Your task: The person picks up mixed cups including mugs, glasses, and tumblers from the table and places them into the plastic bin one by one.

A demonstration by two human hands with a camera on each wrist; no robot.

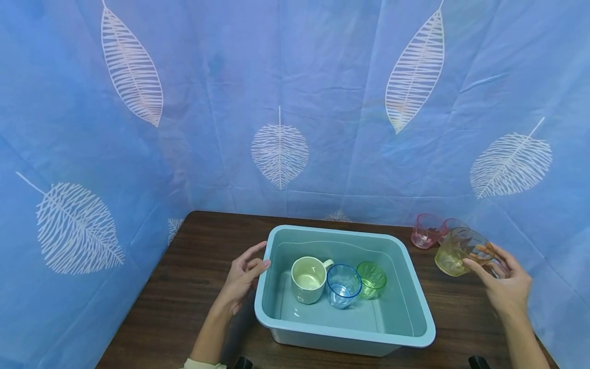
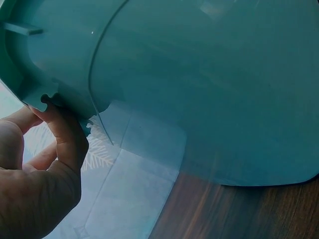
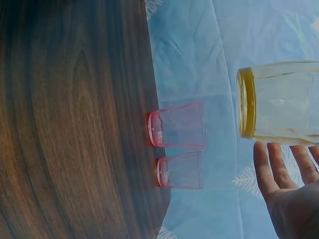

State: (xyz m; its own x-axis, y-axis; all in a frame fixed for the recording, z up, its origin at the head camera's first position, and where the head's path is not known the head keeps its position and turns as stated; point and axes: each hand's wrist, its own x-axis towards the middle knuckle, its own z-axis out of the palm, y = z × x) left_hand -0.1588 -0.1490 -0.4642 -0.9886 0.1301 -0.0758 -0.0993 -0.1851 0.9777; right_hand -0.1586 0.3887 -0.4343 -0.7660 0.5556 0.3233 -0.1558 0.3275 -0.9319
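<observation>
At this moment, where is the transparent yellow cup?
In the head view, the transparent yellow cup is at the right, held by the right hand above the dark wooden table, near two transparent pink cups.

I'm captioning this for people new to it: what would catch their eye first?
Probably the pale teal tub on the dark wooden table, holding a light green mug, a blue glass and a green glass. Next, the yellow glass in the right hand to the tub's right, near two pink glasses. Behind everything hangs a blue cloth with big white leaf prints.
</observation>
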